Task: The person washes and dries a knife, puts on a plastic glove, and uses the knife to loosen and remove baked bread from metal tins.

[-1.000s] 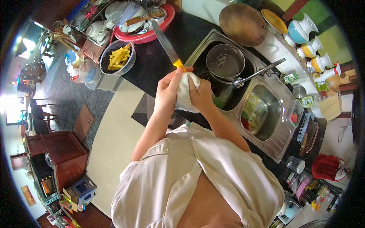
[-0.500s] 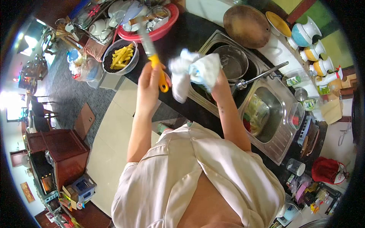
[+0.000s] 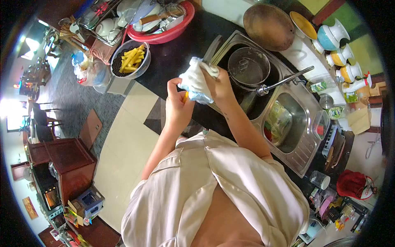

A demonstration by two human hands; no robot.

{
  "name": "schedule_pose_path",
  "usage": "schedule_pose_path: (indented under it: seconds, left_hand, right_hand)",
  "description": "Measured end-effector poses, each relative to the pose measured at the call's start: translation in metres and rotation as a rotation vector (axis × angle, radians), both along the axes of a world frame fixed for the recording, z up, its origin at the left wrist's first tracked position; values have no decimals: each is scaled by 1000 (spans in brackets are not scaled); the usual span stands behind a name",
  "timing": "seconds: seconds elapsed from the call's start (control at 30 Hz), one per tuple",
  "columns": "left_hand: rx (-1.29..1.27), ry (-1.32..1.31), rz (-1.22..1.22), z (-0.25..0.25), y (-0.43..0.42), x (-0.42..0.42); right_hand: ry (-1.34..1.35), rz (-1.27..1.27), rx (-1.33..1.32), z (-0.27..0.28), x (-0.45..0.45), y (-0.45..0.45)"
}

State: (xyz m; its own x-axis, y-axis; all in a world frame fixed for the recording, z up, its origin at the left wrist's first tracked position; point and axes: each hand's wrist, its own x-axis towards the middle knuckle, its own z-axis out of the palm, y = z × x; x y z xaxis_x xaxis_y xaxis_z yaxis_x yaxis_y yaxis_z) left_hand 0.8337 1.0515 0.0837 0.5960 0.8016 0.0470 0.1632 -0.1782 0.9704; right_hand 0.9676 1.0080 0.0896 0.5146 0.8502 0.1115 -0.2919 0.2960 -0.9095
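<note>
My left hand (image 3: 178, 106) is closed round the yellow handle of a knife (image 3: 212, 48); only a sliver of the handle shows. The blade points up and to the right, and its far end sticks out beyond a white and pale blue cloth (image 3: 195, 81). My right hand (image 3: 221, 87) grips that cloth, which is folded over the middle of the blade. Both hands are close together above the black counter's edge, just left of the sink. How the right fingers lie under the cloth is partly hidden.
A steel double sink (image 3: 298, 154) holds a dark pan (image 3: 249, 66) and a plastic bag of greens (image 3: 279, 119). A faucet (image 3: 284, 81) reaches over it. On the left stand a bowl of yellow cut pieces (image 3: 149, 61) and a red basin (image 3: 181, 31) of dishes.
The hands have come together. The knife has swung from pointing up-left to up-right, and the cloth, loose and apart from it before, is now wrapped over its blade.
</note>
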Motion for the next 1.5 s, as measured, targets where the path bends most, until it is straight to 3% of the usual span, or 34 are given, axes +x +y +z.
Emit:
schedule_pose_path:
  seconds: [0.17,0.23,0.33,0.43,0.5,0.63,0.77,0.83,0.9,0.97,1.0,1.07,1.1,1.13,1.2,1.27,1.37,1.43,1.47,1.5]
  left_hand:
    - [10,18,-59,28,-4,-1]
    - [2,-115,-61,26,-3,3]
    - [22,-78,-89,21,-4,0]
    - [4,-84,-97,31,-7,-2]
    - [-9,153,-121,52,-9,-11]
    - [-52,178,-153,52,-8,-20]
    - [-28,165,-159,52,-8,-28]
    - [-32,191,-169,54,-7,-34]
    - [-176,-44,-112,50,-3,-43]
    - [-28,-53,-71,43,6,-48]
    - [-58,-89,-67,44,7,-46]
    - [-80,-132,-60,48,3,-34]
    - [-71,-142,-53,49,0,-27]
    - [-185,-32,-94,56,-1,-24]
    - [285,-146,-168,29,6,-10]
    - [205,-221,-170,27,1,-5]
    - [-199,-346,-151,36,-3,-4]
    - [-76,-295,-152,40,-10,2]
    - [-46,-222,-156,38,-9,-1]
    - [-16,-148,-162,36,-9,-4]
  right_hand:
    - [198,-3,94,16,-1,2]
    - [268,40,131,15,-1,2]
    - [96,94,-57,20,9,-11]
    - [57,64,-40,14,18,-12]
    - [144,37,42,22,18,-10]
    - [161,-54,19,28,27,-7]
    - [198,-86,101,23,44,-3]
    - [93,-278,179,23,57,1]
    - [-103,-341,268,14,107,-4]
    - [-78,-107,225,22,111,-18]
    - [-368,27,144,22,105,-20]
    - [-311,261,-30,23,77,-28]
    - [33,356,-119,28,51,-29]
    - [-63,342,-129,24,32,-26]
    - [-148,307,-91,22,3,-17]
    - [-140,273,-43,23,-8,-16]
    - [-51,286,-141,10,-18,-20]
    - [-116,-8,-4,-8,-27,-20]
    - [-280,-142,36,-9,-24,-20]
    - [-89,-182,190,-9,-24,-15]
